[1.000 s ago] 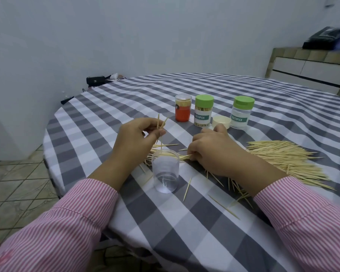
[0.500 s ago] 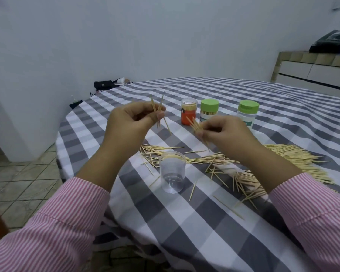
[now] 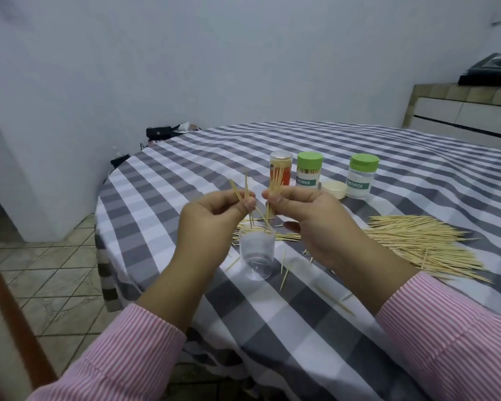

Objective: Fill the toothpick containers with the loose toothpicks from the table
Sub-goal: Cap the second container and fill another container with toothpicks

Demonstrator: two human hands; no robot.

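Both my left hand (image 3: 214, 218) and right hand (image 3: 307, 215) pinch near-upright toothpicks (image 3: 274, 183) directly above the open clear cup (image 3: 256, 253).

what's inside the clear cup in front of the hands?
The clear cup looks empty to its base; no toothpicks inside. The left hand pinches toothpicks whose tips hang at its rim. The right hand hides the table behind the cup's right side.
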